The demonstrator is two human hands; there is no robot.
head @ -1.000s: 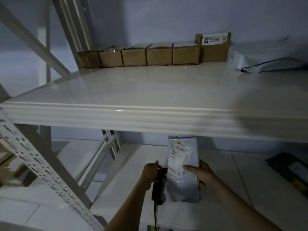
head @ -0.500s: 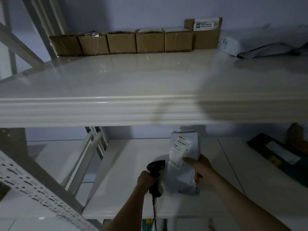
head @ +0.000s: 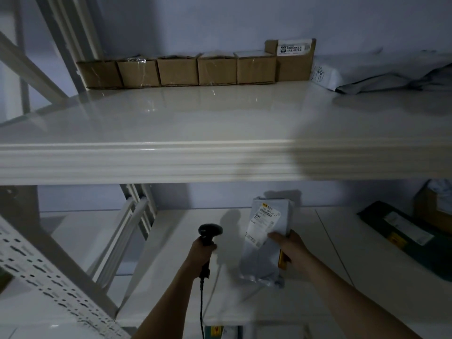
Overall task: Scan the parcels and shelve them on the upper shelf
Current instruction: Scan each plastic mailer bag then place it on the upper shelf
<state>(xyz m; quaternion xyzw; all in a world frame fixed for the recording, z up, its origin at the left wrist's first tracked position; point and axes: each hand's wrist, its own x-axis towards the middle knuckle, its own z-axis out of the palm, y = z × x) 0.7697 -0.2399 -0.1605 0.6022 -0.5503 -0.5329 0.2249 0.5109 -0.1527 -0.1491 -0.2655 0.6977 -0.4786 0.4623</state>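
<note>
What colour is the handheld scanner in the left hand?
Black handheld barcode scanner, seen in the head view.

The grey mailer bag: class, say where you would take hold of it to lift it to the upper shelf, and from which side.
Pinch the bag at its right edge about mid-height, coming from the right, as the right hand does. It is flat, soft and upright, so an edge pinch probably suits it.

The upper shelf [head: 186, 123] has a smooth, glossy cream surface that reflects the row of cardboard boxes [head: 195, 69], which are matt brown with shiny clear tape. The parcel [head: 263, 255] is a grey plastic bag, slightly wrinkled, with a white paper label [head: 263, 225]. The scanner [head: 208, 234] looks like black matt plastic, and the shelf post [head: 49, 285] is perforated painted metal.
</note>
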